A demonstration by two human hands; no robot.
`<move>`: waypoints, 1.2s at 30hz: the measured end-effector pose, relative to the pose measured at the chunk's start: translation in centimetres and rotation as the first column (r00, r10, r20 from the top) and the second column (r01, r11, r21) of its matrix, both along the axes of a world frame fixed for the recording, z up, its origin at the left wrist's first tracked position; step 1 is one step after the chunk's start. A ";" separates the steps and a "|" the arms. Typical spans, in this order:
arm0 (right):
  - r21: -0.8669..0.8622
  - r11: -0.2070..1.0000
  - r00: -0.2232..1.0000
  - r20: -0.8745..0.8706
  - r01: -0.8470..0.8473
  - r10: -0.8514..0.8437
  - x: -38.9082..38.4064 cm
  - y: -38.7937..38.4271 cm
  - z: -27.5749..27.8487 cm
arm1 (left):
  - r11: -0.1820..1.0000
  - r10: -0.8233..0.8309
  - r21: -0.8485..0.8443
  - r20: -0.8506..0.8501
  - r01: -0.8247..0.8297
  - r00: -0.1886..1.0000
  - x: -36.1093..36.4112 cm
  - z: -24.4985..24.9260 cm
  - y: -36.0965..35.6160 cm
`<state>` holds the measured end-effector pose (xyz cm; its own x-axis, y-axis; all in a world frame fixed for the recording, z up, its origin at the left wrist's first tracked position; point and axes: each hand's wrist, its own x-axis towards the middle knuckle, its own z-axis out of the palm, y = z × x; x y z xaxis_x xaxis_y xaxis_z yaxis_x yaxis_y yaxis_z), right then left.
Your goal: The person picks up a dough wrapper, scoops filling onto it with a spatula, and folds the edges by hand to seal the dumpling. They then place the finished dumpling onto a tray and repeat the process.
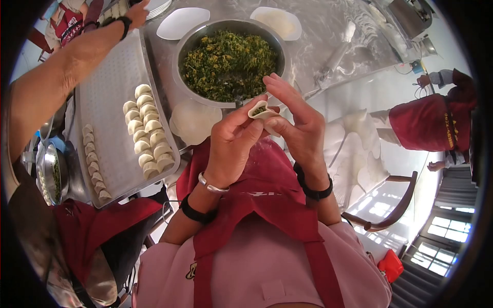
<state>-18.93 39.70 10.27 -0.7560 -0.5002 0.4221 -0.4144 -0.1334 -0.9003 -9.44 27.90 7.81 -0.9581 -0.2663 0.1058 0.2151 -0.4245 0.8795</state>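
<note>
Between my two hands is a dumpling (261, 111), its pale wrapper partly folded with green filling showing at the opening. My left hand (233, 138) is closed on its left side, thumb and fingers pinching the dough. On the other side my right hand (299, 123) presses the edge with its thumb, its upper fingers stretched upward. Just beyond them stands a steel bowl (179, 84) of chopped green and yellow filling (228, 61), with a utensil handle (239, 101) at its near rim. Flat round wrappers (194, 122) lie left of my hands.
A perforated metal tray (105, 77) at left holds rows of dumplings (149, 131). A co-worker's arm (72, 66) reaches over it. White plates (183, 23) (277, 22) sit behind the bowl. A wooden chair arm (395, 210) is at right, and another person in a red apron (421, 123) stands beyond.
</note>
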 end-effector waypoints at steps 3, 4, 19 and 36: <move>-0.009 0.995 0.994 -0.050 -0.095 0.095 -0.3 -0.1 -0.3 | 0.999 -0.003 -0.052 0.032 0.004 0.999 0.2 0.5 0.0; 0.007 0.995 0.992 -0.071 -0.101 0.102 -0.4 -0.1 -0.5 | 0.998 0.001 -0.067 0.049 0.003 0.999 0.2 0.7 0.0; 0.084 0.984 0.985 -0.062 -0.157 0.163 -0.4 0.1 0.0 | 0.986 -0.109 -0.110 0.124 0.123 0.986 0.4 1.7 -0.5; 0.088 0.986 0.985 -0.079 -0.144 0.151 0.2 -1.0 -0.5 | 0.966 0.030 -0.259 0.179 0.018 0.983 0.8 1.2 -0.9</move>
